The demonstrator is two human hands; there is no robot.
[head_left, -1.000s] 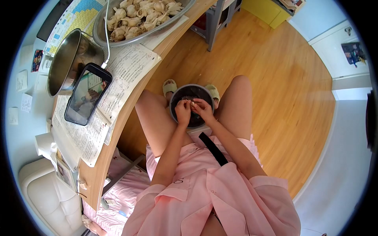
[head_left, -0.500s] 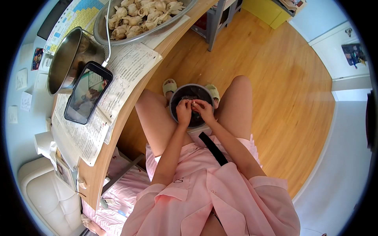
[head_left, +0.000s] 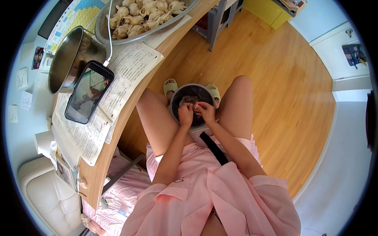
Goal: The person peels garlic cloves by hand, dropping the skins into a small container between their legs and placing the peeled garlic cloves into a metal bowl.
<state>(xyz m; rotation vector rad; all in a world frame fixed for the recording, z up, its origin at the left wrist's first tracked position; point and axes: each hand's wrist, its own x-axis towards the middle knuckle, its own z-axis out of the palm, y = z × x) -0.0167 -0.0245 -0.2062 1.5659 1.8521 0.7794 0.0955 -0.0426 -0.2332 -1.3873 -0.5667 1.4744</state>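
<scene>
Above a dark bucket (head_left: 204,93) between the knees, my left hand (head_left: 185,115) and my right hand (head_left: 206,111) meet with pinched fingers. A small pale piece of garlic (head_left: 195,105) shows between the fingertips, partly covered by them. Brownish peelings (head_left: 190,99) lie inside the bucket, just beyond the hands. Up on the desk, a wide metal basin holds several whole garlic heads (head_left: 143,15), apart from both hands.
Left of me runs a wooden desk (head_left: 114,151) with printed papers (head_left: 132,59), a steel pot (head_left: 65,59) and a phone (head_left: 89,92) on a white cable. A grey stool (head_left: 214,27) and a yellow box (head_left: 264,12) stand ahead on the wooden floor.
My fingers have shifted slightly within the bucket's opening, and more of the peelings now shows beyond them. Both hands stay close together; the desk things look the same.
</scene>
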